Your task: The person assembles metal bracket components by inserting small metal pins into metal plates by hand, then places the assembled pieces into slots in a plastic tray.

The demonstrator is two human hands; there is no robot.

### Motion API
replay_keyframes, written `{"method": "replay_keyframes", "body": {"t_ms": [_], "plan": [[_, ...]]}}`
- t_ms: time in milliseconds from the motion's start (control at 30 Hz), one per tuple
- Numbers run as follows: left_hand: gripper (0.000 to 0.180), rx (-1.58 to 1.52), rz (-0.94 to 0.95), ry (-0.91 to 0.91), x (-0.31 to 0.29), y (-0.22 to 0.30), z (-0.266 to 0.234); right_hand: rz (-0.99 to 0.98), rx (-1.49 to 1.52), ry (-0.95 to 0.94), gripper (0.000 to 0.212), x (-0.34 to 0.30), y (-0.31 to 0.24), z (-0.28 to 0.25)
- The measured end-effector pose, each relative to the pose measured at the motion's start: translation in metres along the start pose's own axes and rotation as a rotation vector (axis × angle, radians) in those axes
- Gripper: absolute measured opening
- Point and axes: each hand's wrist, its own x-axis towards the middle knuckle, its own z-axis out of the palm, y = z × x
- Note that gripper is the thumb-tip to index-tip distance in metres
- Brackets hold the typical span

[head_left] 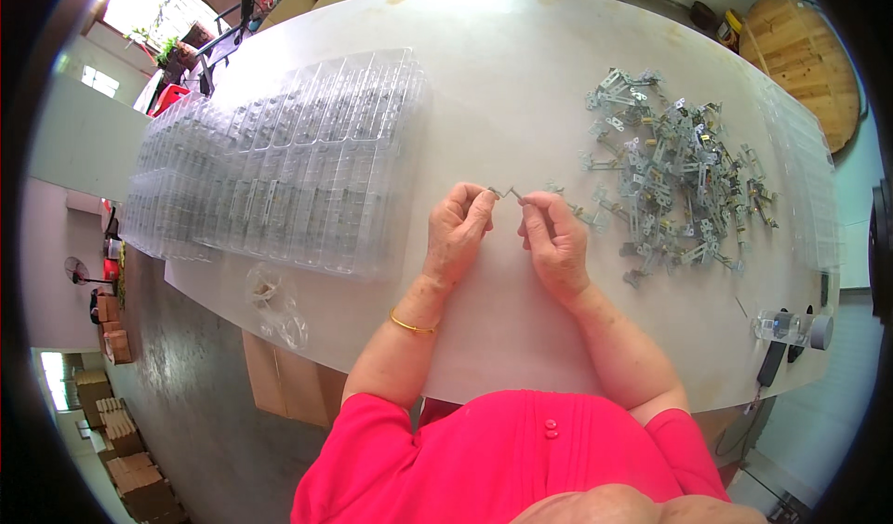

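My left hand (459,230) and my right hand (555,245) meet in front of me over the pale table, fingertips pinched. Between them is a small metal bracket (508,192), bent like a shallow V, with one end in each hand. It is too small to tell whether it is one piece or two that touch. Just right of my right hand spreads a loose heap of metal brackets (684,166), grey with a few brassy bits. To the left of my left hand lie stacked clear plastic trays (307,166), their long compartments holding metal parts.
More clear trays (802,175) stand at the table's right edge. A clear bottle (791,328) lies at the near right beside a black object (771,364). A crumpled plastic bag (277,305) sits on the near left edge, above a cardboard box (293,380).
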Motion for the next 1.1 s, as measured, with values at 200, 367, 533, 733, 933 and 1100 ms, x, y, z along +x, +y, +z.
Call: {"method": "replay_keyframes", "body": {"t_ms": [200, 367, 533, 733, 933, 1100], "plan": [[0.017, 0.116, 0.083, 0.02, 0.001, -0.001, -0.002, -0.003, -0.007, -0.005, 0.011, -0.001, -0.004, 0.0], [0.016, 0.093, 0.088, 0.006, 0.001, 0.001, -0.005, -0.01, 0.019, -0.033, 0.011, -0.001, 0.002, -0.001], [0.019, 0.122, 0.054, 0.011, 0.001, 0.004, -0.006, -0.006, 0.035, -0.031, 0.008, -0.001, 0.002, -0.001], [0.018, 0.157, 0.114, 0.006, 0.002, 0.006, -0.008, -0.025, 0.015, -0.027, 0.006, -0.001, 0.001, -0.002], [0.015, 0.255, 0.291, 0.041, 0.003, -0.003, -0.011, 0.01, 0.025, -0.052, 0.004, -0.001, -0.002, -0.002], [0.012, 0.389, 0.466, 0.109, 0.0, 0.0, -0.008, 0.076, 0.138, -0.064, 0.004, -0.001, 0.001, -0.002]]}}
